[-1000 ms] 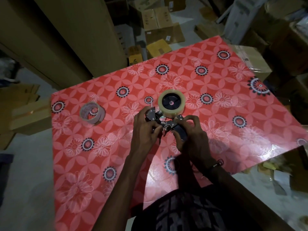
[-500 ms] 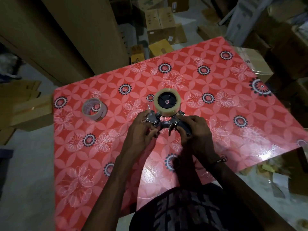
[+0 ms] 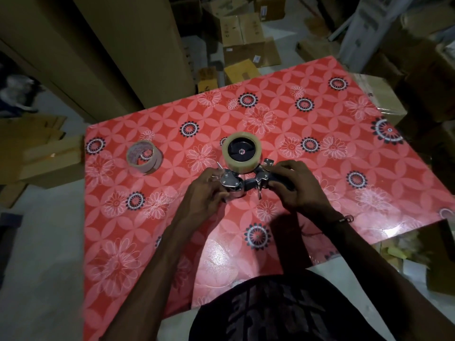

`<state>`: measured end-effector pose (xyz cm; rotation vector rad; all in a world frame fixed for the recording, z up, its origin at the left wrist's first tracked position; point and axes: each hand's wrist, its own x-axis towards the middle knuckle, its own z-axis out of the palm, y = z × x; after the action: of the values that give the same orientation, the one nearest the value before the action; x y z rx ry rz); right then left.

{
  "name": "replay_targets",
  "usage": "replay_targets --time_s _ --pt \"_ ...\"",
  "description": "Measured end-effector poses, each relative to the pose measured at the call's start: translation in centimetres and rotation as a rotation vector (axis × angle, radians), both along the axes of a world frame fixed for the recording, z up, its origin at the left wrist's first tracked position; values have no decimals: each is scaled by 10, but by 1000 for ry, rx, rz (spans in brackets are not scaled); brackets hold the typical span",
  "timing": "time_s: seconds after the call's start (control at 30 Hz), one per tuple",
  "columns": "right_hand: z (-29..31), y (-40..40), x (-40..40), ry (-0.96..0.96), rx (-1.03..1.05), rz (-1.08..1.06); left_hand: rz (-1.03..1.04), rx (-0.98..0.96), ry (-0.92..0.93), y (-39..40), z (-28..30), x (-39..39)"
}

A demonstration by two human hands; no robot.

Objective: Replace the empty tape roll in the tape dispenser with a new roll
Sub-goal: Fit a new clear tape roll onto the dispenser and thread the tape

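Observation:
A metal and black tape dispenser lies on the red flowered table, with a full roll of clear tape seated on its black hub at the far end. My left hand grips the dispenser's metal front part by the roller. My right hand holds its black handle on the right. An empty, thin cardboard tape roll lies apart on the table at the left, tilted on its side.
Tall cardboard sheets lean behind the table on the left. Several cardboard boxes fill the floor beyond the far edge and to the right. A flat box lies by the table's left edge.
The dispenser with its roll has shifted slightly away from me and turned a little in my hands. Both hands keep their grip. The empty roll has stayed put.

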<state>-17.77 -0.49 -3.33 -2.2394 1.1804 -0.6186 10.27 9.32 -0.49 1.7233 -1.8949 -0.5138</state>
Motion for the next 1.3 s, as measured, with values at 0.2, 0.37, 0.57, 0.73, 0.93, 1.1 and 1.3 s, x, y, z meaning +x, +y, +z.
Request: replay_targets --time_s 0.2,0.37,0.57,0.73,0.93,1.1,1.3 --pt "7 -27 -11 -3 3 178 -26 -35 34 3 3 -3" --pt "11 -41 -14 14 42 245 -4 -31 7 4 1 -7" --pt "14 -39 -13 37 92 231 -17 -55 48 8 -2 -9" --pt "14 -41 -9 -25 90 215 14 -58 50 9 -2 -12" --pt "17 -46 -9 -83 151 255 17 -49 30 9 -4 -13" --pt "15 -45 -6 -107 139 199 22 -25 31 8 -8 -11" --pt "16 -27 5 -105 73 83 19 -16 0 7 -9 -9"
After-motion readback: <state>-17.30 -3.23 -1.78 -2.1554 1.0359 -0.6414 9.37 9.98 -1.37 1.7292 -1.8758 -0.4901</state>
